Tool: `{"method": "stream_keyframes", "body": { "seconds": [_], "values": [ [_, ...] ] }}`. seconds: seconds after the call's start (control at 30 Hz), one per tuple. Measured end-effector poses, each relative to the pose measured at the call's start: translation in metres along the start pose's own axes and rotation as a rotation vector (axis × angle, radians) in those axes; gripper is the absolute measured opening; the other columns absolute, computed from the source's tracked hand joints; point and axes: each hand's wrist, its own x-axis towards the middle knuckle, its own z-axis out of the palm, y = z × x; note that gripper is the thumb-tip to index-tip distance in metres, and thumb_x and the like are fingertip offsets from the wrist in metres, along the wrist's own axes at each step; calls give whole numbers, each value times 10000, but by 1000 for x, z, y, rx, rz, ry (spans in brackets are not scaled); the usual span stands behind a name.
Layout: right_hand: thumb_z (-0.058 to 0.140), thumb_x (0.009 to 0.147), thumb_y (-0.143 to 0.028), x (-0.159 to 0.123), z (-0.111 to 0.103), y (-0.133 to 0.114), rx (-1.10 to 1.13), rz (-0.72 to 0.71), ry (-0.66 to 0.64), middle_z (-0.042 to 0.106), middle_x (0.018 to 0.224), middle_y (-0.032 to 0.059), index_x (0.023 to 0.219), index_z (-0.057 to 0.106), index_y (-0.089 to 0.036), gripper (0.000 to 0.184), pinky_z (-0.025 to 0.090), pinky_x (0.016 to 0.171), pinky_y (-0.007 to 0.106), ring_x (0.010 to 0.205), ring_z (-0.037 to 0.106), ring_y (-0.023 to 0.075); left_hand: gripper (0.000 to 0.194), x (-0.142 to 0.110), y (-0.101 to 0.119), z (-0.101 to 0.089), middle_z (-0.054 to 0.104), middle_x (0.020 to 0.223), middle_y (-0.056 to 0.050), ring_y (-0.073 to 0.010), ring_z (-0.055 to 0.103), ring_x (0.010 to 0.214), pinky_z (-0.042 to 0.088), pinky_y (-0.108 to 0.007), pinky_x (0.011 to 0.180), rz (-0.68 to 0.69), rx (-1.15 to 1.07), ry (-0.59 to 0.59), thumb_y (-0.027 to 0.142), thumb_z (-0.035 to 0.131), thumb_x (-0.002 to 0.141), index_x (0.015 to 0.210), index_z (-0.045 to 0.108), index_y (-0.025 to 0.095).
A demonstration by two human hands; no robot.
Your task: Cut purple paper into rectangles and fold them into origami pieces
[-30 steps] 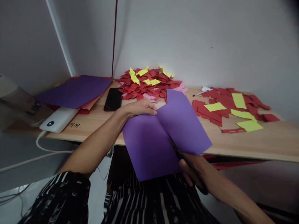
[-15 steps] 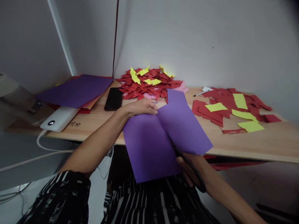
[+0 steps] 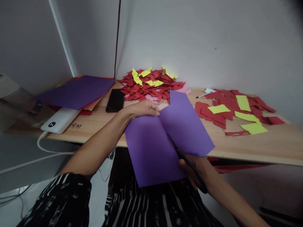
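A sheet of purple paper (image 3: pixel 153 148) hangs over the table's front edge, partly in front of my striped shirt. My left hand (image 3: pixel 145 108) pinches its upper edge near the top of the crease. Black scissors (image 3: pixel 187 162) are gripped in my right hand (image 3: pixel 195 170), low at the sheet's right side. Their blades lie in a cut that runs up along the crease from the near edge, with the right part of the sheet lifted apart. The blade tips are partly hidden by the paper, as are some of my right fingers.
Behind the sheet lies a heap of folded red and yellow paper pieces (image 3: pixel 153 83). Cut red and yellow rectangles (image 3: pixel 227 107) spread to the right, beside a pen (image 3: pixel 204 94). At left are a phone (image 3: pixel 115 100), a white power bank (image 3: pixel 60 119), stacked coloured sheets (image 3: pixel 80 91) and a bottle (image 3: pixel 20 101).
The scissors and my right hand have moved slightly up and forward along the crease, and the blades look closer together. My left hand keeps its place on the paper.
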Motion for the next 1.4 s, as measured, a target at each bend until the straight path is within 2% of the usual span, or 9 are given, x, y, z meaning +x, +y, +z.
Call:
{"method": "stream_keyframes", "body": {
  "seconds": [0.2,0.37,0.47,0.53,0.7,0.93,1.13,1.4],
  "values": [
    [319,905,-713,-8,-6,-18,-39,-37,-25,478,531,-36,712,447,-215,549,333,447,233,459,421,107,90,-3,1,5,707,718,-10,-63,614,587,474,-173,612,-19,-74,0,202,736,754,815,728,136],
    [351,893,-709,-7,-10,-26,-136,-101,27,509,570,4,646,454,-217,560,392,501,261,540,479,148,86,-3,0,8,702,699,2,-61,609,564,455,-166,570,-30,-97,-39,205,739,749,808,722,144],
    [401,894,-676,-4,-9,-28,-147,-144,102,531,574,25,614,482,-221,541,428,539,277,602,516,182,91,-3,1,9,704,703,3,-62,613,567,455,-167,572,-29,-105,-43,200,747,739,806,722,145],
    [433,888,-666,-2,-8,-29,-133,-148,103,538,571,33,601,497,-223,531,433,536,282,616,528,196,96,-3,2,10,703,695,3,-63,611,563,455,-168,572,-37,-107,-40,196,758,727,795,719,142],
    [424,881,-690,0,-6,-25,-83,-146,90,506,556,22,620,497,-226,537,393,495,271,581,491,183,105,-3,5,12,699,680,2,-60,596,541,450,-168,561,-58,-124,-35,187,770,715,784,712,134],
    [409,945,-595,2,-2,-15,-97,-110,35,478,536,-22,643,440,-206,494,319,468,242,496,433,122,111,-3,3,13,692,667,5,-57,593,537,461,-167,576,-57,-141,-45,190,771,717,784,707,129],
    [339,937,-657,3,-2,-15,-18,9,1,471,477,-30,627,444,-208,555,302,440,239,432,426,110,93,-3,2,13,692,661,6,-50,588,520,457,-157,557,-50,-135,-30,179,761,724,781,708,127],
    [365,907,-694,8,3,-2,37,59,23,415,417,-54,630,423,-219,553,262,408,238,376,367,96,98,-3,3,12,697,670,7,-52,601,532,460,-152,558,-54,-134,-26,177,766,723,785,708,129]
  ]
}}
